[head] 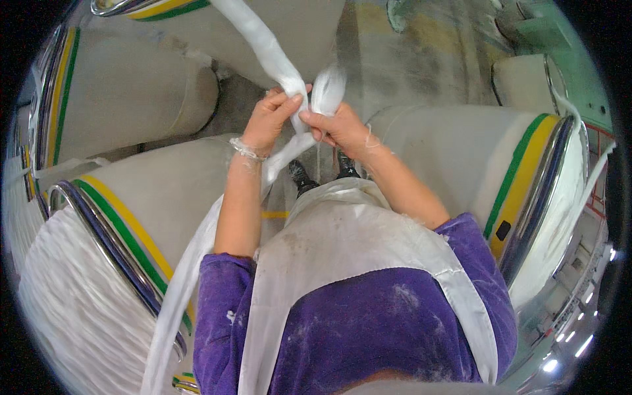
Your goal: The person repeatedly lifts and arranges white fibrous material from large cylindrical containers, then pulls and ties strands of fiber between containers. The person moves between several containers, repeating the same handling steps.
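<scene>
Before the apron, both hands hold loose white fibre sliver. My left hand pinches a sliver strand that comes down from the top of the view, thumb on top. Close to its right, my right hand grips another sliver, whose frayed, looped end stands up above the fingers. That second sliver runs down past my left forearm towards the large sliver can at the lower left. The fingertips of the two hands nearly touch, and the fingers partly hide the strands between them.
Large cylindrical sliver cans with green and yellow bands stand on both sides: one at the lower left filled with coiled sliver, one at the right, others at the upper left and top. Green machinery is at the upper right.
</scene>
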Demonstrator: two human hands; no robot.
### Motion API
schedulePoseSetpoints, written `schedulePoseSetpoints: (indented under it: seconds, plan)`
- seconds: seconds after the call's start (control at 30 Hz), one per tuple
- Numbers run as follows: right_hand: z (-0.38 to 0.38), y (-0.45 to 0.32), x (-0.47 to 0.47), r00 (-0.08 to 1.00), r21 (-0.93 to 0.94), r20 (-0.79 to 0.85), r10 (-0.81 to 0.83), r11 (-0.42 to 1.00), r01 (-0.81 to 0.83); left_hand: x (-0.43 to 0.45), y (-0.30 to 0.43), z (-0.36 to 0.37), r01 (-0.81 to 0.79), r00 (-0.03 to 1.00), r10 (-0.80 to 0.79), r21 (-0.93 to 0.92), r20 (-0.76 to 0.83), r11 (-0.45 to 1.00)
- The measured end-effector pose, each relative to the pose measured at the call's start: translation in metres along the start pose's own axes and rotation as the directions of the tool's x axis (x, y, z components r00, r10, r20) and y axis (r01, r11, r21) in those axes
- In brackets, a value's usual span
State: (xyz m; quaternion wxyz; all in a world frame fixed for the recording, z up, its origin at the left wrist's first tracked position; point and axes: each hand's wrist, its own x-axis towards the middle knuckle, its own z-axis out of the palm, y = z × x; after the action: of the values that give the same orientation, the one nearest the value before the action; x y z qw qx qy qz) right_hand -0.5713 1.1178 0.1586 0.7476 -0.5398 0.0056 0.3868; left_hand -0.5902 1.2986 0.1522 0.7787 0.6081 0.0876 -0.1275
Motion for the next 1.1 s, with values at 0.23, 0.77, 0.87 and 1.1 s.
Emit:
schedulePoseSetpoints:
  seconds: [0.23,0.77,0.87,1.1]
  plan:
    - [-0.011,0.002,-0.003,0.988,-0.033,-0.138,0.076,0.996,-0.082,-0.007,0.015,0.000,0.253,0.945,-0.184,-0.246,0.271,0.936]
    - [0.019,-0.023,-0.027,0.964,-0.369,0.075,0.256,0.905,-0.212,-0.020,0.035,0.017,0.021,0.967,0.037,-0.227,0.252,0.974]
    - [0.015,-0.009,-0.026,0.972,-0.379,0.056,0.229,0.905,-0.192,-0.021,0.038,0.024,0.096,0.971,-0.088,-0.026,0.223,0.995]
    - [-0.029,-0.046,-0.065,0.926,-0.108,-0.270,-0.265,0.964,0.244,-0.015,0.057,0.011,0.177,0.970,-0.082,-0.435,0.227,0.883]
